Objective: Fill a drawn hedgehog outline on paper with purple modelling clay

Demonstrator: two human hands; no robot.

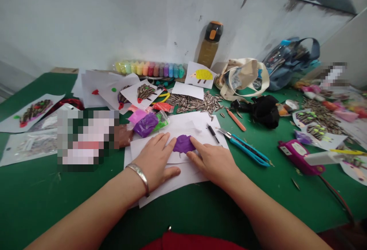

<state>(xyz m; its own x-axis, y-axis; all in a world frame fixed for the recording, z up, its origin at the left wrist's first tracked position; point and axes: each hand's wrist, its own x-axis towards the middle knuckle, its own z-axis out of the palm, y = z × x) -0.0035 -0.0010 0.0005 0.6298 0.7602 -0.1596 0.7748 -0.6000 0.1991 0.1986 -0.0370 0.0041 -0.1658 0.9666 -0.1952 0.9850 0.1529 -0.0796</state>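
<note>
A flattened patch of purple clay (183,143) lies on a white sheet of paper (183,173) on the green table (43,196). My left hand (156,158) rests flat on the paper, fingers stretched out, its fingertips at the clay's left edge; a silver bangle sits on the wrist. My right hand (213,162) lies on the paper too, its index finger pressing the clay's right edge. Neither hand holds anything.
Bags of purple and pink clay (146,123) lie behind the paper. Sunflower seeds (195,103), a blue utility knife (246,148), a pen (213,133), an orange tool (235,120), a row of clay tubs (150,68), a bottle (210,43), bags and hedgehog pictures crowd the table.
</note>
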